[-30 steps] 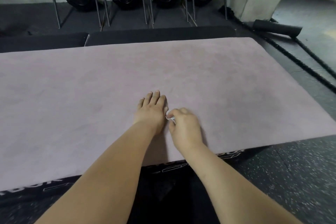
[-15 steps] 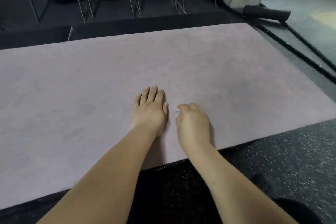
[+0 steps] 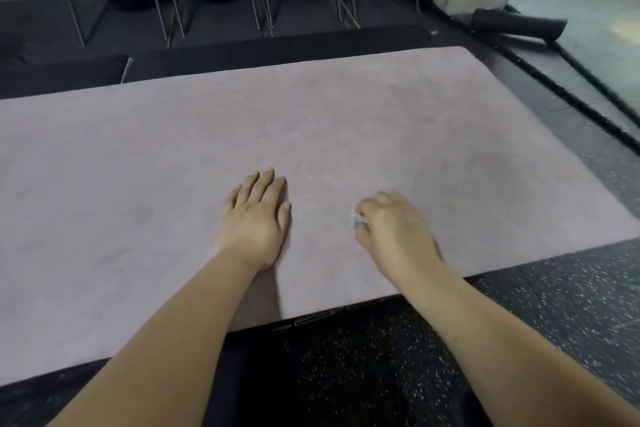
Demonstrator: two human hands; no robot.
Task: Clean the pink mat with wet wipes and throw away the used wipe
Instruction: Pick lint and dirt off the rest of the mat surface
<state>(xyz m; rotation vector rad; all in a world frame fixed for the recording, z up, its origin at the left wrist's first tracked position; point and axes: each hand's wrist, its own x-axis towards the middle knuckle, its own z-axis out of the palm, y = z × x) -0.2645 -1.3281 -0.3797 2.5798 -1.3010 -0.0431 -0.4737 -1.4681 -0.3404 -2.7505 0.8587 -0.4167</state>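
Pink suede-like rectangular mat (image 3: 346, 121) spans the frame, long axis left to right. Right hand (image 3: 394, 229) pinches a small crumpled white wipe (image 3: 358, 218) at centre-right; unwiped surface lies rightward. Left hand (image 3: 258, 218) rests flat, fingers straight.

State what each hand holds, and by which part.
The right hand grips a small crumpled wet wipe, bunched under its fingers. The left hand holds nothing.

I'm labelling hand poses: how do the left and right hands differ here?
The left hand lies flat with straight fingers; the right hand is curled. The left hand holds nothing; the right hand pinches a small crumpled wipe. Both are over the pink mat, near its front edge.
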